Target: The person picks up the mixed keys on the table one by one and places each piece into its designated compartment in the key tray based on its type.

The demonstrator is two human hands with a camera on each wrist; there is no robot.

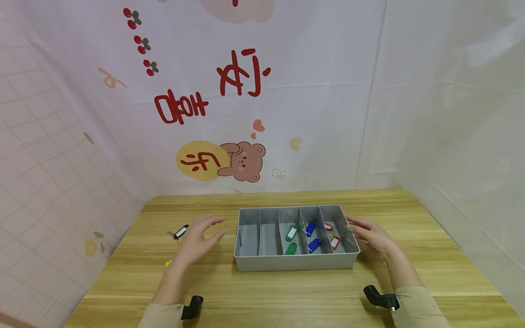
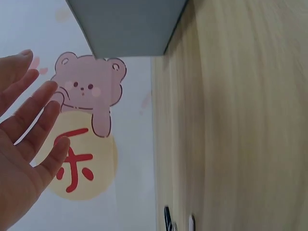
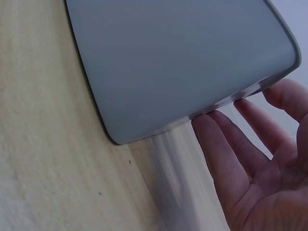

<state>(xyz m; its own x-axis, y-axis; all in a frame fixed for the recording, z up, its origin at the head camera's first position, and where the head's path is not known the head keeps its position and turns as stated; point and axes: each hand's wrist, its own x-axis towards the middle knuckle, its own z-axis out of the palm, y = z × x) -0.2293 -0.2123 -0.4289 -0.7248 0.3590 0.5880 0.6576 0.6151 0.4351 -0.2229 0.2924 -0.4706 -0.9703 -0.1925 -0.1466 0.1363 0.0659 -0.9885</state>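
A grey tray (image 1: 295, 263) with a row of compartments stands on the wooden table. Green key tags (image 1: 291, 233) lie in its middle compartment, blue key tags (image 1: 314, 246) in the one to the right, and red key tags (image 1: 335, 243) in the rightmost. My right hand (image 1: 374, 238) is at the tray's right end; in the right wrist view its extended fingertips (image 3: 204, 122) touch the outside of the end wall. My left hand (image 1: 201, 239) hovers left of the tray, fingers spread and holding nothing. Beside it lies a black key tag (image 1: 181, 232).
A small yellow object (image 1: 168, 263), partly hidden by the left forearm, lies on the table (image 1: 279, 296). White printed cloth (image 1: 311, 114) hangs behind the table and along both sides. Dark wrist cameras (image 1: 381, 298) stick out inward from both wrists.
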